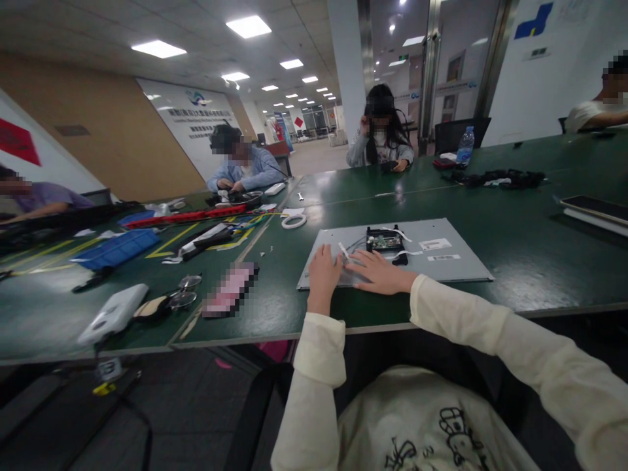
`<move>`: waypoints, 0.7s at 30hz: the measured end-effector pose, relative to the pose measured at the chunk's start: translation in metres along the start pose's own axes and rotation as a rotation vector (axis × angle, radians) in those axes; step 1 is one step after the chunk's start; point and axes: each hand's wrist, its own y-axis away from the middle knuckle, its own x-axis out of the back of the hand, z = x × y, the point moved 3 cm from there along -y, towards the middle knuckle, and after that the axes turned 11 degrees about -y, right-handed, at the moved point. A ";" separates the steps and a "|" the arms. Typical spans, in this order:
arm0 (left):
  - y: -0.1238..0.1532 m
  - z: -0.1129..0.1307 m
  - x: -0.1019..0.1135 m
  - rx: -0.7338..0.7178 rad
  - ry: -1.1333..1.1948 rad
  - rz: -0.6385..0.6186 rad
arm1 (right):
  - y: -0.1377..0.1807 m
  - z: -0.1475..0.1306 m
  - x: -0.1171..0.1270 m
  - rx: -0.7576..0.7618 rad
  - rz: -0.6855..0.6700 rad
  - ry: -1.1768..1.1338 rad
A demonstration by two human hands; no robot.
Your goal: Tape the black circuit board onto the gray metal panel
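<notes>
A grey metal panel (456,265) lies flat on the green table in front of me, with a small circuit board (384,241), white ribbon cables (403,233) and labels (434,244) on it. Both my hands rest on the panel's near left part. My left hand (323,270) has its fingers curled down on the panel next to a white strip. My right hand (377,271) lies flat, fingers stretched out to the left, touching the panel beside the left hand.
A roll of white tape (294,220) lies beyond the panel. At left are a blue tray (118,249), a white device (114,313) and tools. A water bottle (464,146) and black cloth (500,177) sit far right. Several people sit around the table.
</notes>
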 end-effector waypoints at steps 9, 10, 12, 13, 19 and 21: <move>0.004 0.001 0.003 0.005 0.017 -0.072 | -0.012 0.091 0.015 -0.451 0.094 0.071; 0.005 0.001 0.003 0.001 0.014 -0.086 | -0.009 0.104 0.018 -0.512 0.108 0.077; 0.006 0.000 0.002 -0.011 0.001 -0.104 | -0.002 0.127 0.025 -0.619 0.144 0.091; 0.006 0.000 0.001 -0.019 -0.007 -0.111 | 0.003 0.138 0.028 -0.666 0.164 0.099; 0.006 -0.001 -0.001 -0.041 -0.037 -0.163 | 0.041 0.197 0.045 -0.888 0.268 0.140; 0.007 -0.001 -0.001 -0.048 -0.046 -0.178 | 0.055 0.213 0.050 -0.946 0.291 0.148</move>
